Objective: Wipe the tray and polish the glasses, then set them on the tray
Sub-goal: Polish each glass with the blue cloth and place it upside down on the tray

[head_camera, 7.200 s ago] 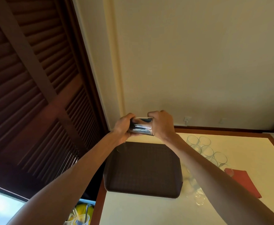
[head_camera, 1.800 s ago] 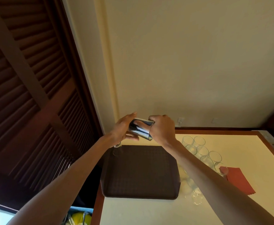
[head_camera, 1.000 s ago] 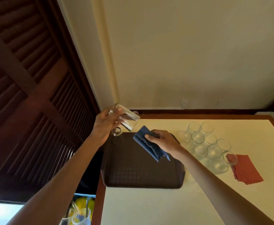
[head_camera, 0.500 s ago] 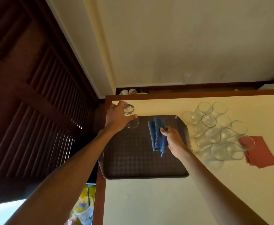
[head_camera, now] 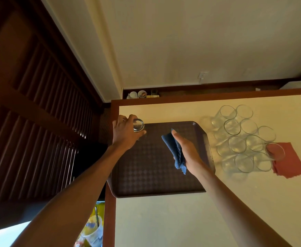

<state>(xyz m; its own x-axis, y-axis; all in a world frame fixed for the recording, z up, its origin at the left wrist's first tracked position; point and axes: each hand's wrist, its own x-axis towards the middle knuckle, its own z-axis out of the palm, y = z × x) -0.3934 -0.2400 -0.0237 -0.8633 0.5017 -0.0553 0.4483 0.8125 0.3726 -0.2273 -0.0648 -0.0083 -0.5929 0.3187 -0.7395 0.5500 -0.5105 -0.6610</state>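
Cream laminate tabletop with a reddish-brown wooden border (head_camera: pixel 181 220) is what everything's laid out on, and it's tucked into a corner between a plain cream wall (head_camera: pixel 199 41) and dark brown louvred wooden doors (head_camera: pixel 39 104). A dark brown textured plastic tray (head_camera: pixel 146 166) is parked flat at the table's left edge. At the tray's far left corner, a small clear drinking glass (head_camera: pixel 138 125) is gripped from the side by the left hand (head_camera: pixel 124 134), with the fingers curled round it; whether the glass is actually touching the tray can't be told from this angle. The right hand (head_camera: pixel 187 152) is held well apart from the left, over the right half of the tray, and a folded blue knitted cloth (head_camera: pixel 174 150) is held against its palm side with the fingers stretched out fairly straight, the thumb being hidden. Just to the right of the tray, a tight cluster of clear glasses (head_camera: pixel 242 138) is stood on the tabletop, and a flat red cloth (head_camera: pixel 288 161) is lying at the cluster's right side, partly seen through the nearest glass. A couple of white cups (head_camera: pixel 137 94) can be made out on a low ledge behind the table's far left corner.
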